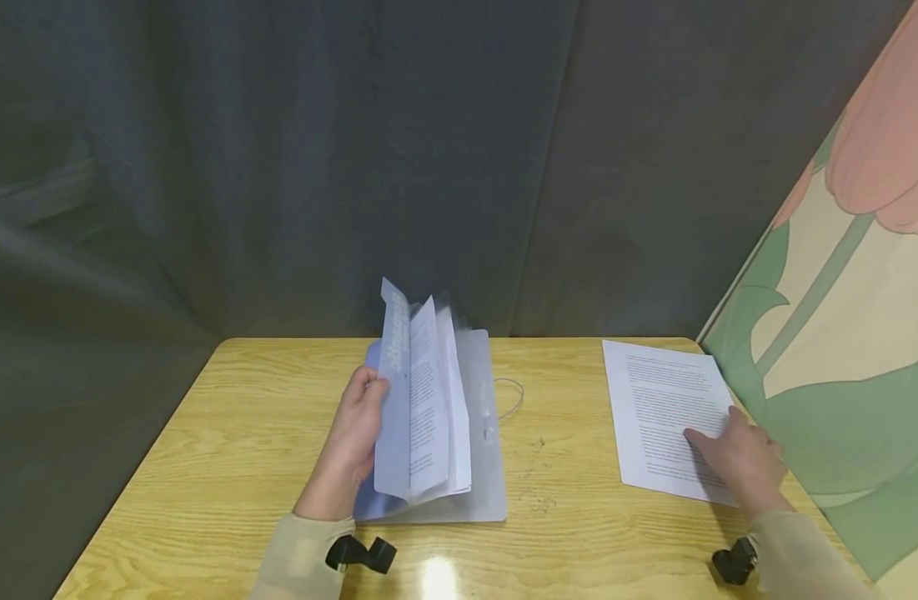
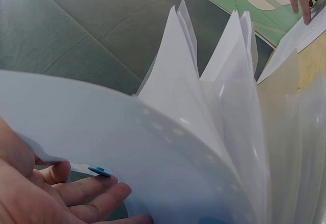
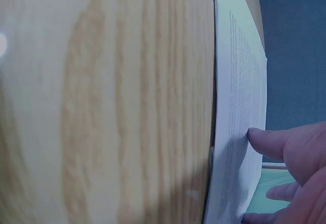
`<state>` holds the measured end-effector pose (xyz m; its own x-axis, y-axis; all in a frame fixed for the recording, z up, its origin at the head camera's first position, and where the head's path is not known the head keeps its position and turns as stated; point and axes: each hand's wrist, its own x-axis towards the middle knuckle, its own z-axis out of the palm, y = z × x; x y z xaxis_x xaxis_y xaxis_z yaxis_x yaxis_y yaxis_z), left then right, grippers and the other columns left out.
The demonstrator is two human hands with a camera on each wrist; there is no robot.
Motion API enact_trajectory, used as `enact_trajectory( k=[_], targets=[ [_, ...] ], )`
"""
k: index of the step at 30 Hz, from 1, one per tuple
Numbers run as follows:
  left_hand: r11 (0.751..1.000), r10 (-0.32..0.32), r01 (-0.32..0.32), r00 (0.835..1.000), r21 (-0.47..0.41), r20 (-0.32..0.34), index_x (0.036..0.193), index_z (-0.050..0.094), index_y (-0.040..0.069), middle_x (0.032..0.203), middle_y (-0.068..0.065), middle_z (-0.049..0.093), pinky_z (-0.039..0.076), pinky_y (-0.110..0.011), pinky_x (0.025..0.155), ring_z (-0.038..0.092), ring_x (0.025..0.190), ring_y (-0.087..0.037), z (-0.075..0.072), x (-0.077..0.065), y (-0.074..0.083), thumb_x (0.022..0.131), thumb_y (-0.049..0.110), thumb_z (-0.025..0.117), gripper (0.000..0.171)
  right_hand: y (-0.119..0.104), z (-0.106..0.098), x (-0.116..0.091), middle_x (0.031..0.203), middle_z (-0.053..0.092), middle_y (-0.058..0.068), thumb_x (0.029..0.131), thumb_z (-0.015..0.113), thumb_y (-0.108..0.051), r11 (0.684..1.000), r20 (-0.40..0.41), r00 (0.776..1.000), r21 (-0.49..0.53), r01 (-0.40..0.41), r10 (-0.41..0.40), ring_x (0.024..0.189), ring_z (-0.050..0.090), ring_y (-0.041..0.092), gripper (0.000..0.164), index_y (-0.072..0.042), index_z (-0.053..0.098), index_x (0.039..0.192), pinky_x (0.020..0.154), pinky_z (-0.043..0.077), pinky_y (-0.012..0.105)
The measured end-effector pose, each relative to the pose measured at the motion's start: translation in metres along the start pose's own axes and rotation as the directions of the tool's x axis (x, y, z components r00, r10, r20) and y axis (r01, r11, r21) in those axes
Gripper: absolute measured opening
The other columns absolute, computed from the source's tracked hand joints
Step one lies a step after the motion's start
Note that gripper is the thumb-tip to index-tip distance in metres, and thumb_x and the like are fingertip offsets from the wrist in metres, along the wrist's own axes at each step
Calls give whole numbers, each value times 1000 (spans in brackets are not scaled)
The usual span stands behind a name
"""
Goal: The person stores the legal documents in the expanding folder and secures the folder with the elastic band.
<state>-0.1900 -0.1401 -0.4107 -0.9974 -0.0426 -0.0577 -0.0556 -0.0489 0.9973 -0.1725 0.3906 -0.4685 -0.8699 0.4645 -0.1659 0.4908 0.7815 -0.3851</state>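
Observation:
A translucent bluish document folder stands half open on the table, its front cover raised. My left hand grips the cover's left edge, fingers at the outer side near a blue button. Inside, printed pages in clear pockets fan upright; the folder's back cover lies flat beneath. Over at the right, my right hand touches a printed sheet stack, thumb on its face and fingers spread near its right edge. Its thumb shows against the paper.
The wooden table meets a dark curtain at the back and a flower-patterned panel along the right. A thin elastic loop sticks out from the folder's right side.

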Motion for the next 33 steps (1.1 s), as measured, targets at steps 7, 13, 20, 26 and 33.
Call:
enact_trajectory(
  k=[7,13,20,26,33],
  targets=[
    [1000,2,-2,1000,-3,1,114,48,7,112,-13,50,41,-39,83,51,101,-26,1,0,0,114,19,41,14,3,-5,-1,155,29,51,98,77,-38,999,-3,1000,36,24,-24,137,29,74,103,16,19,164,107,31,80],
    [1000,4,-4,1000,-5,2,115,48,7,111,-12,50,41,-38,83,51,101,-26,0,1,-1,114,18,41,14,1,-6,-5,152,25,53,94,83,-31,994,-22,998,94,54,-52,137,26,73,106,13,19,165,105,32,80],
    [1000,3,-3,1000,-1,6,115,48,7,111,-12,50,41,-38,82,51,100,-26,1,0,0,114,19,41,13,-2,-8,-7,156,24,53,91,83,-18,986,-22,996,143,90,-88,142,25,71,108,16,12,165,114,31,76],
    [1000,-4,4,1000,6,2,114,48,7,110,-12,50,41,-38,83,51,100,-26,1,0,0,114,18,42,13,-9,-15,-11,161,22,52,98,75,-13,972,41,994,216,93,-104,146,27,70,102,17,5,166,119,27,76],
    [1000,2,-1,1000,25,-6,111,47,8,106,-11,47,40,-37,81,49,98,-26,-1,0,0,114,18,42,12,-25,-20,-18,150,41,52,111,62,-17,933,17,965,257,250,-263,127,57,63,80,16,15,166,99,52,66]
  ],
)
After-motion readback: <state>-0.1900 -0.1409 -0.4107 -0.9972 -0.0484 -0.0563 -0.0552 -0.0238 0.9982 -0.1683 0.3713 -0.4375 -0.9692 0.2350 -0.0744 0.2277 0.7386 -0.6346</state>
